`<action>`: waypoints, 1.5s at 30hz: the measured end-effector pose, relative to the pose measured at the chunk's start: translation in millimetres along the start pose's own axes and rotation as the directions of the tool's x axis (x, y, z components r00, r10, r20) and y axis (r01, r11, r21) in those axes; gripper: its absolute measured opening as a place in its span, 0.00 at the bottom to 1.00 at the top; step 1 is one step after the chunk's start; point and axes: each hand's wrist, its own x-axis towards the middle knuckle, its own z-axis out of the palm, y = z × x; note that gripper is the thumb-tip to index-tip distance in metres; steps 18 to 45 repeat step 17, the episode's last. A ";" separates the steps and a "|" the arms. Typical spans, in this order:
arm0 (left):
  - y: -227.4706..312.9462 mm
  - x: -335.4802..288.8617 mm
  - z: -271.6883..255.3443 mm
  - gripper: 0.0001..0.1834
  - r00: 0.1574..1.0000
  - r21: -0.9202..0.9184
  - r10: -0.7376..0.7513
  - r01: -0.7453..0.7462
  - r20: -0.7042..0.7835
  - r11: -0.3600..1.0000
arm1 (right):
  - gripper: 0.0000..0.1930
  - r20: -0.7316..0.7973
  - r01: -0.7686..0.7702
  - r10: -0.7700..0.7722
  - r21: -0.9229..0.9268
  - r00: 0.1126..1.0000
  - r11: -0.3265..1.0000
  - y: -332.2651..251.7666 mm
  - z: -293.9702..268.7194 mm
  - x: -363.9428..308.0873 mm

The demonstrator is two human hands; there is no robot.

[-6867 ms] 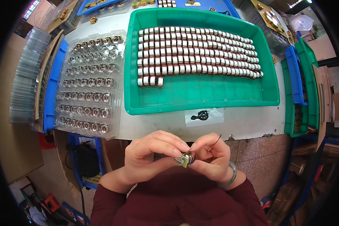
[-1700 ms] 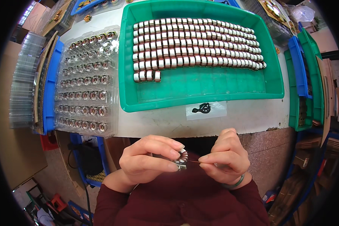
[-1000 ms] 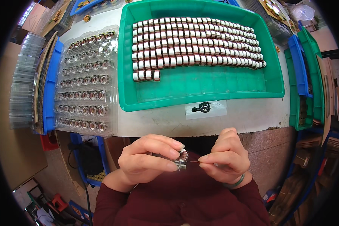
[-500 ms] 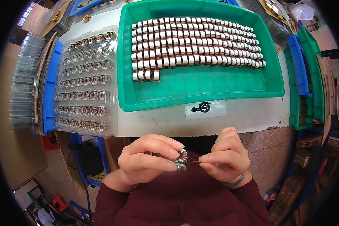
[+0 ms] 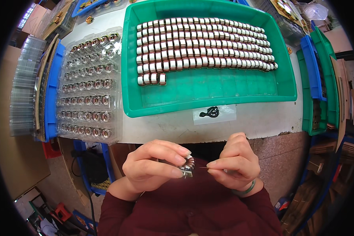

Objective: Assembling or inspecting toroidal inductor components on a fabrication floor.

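Observation:
My left hand (image 5: 151, 163) is closed on a toroidal coil (image 5: 189, 162), a ring wound with dark copper-coloured wire, with a white part and a small flat piece at its lower side. The coil is held upright in front of my chest, between thumb and fingers. To its right, my right hand (image 5: 236, 161) pinches a thin copper-coloured wire (image 5: 203, 168) between thumb and forefinger. The wire's tip points at the coil, with a small gap between them. The other end of the wire is mostly hidden by my fingers.
On the white table (image 5: 161, 128), a green bin (image 5: 208, 100) holds rows of white-topped coils. Left of it, a clear blister tray (image 5: 116, 88) carries rows of wound coils. A black clip-like thing (image 5: 212, 112) lies on white paper (image 5: 228, 114). Blue and green bins (image 5: 314, 74) stand at right.
The wire in my right hand has drawn back slightly from the coil; before, its tip reached the windings. My left hand has barely moved.

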 end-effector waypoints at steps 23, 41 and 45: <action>-4.9 -1.3 -1.0 0.06 0.999 -0.047 -0.034 0.032 -0.039 0.998 | 0.03 -0.198 -0.368 0.320 -0.655 0.927 0.660 70.0 -12.2 -38.8; -4.9 -1.3 -1.0 0.06 0.999 -0.047 -0.034 0.032 -0.039 0.998 | 0.03 -0.198 -0.368 0.320 -0.655 0.927 0.660 70.0 -12.2 -38.8; -4.9 -1.3 -1.0 0.06 0.999 -0.047 -0.034 0.032 -0.039 0.998 | 0.03 -0.198 -0.368 0.320 -0.655 0.927 0.660 70.0 -12.2 -38.8</action>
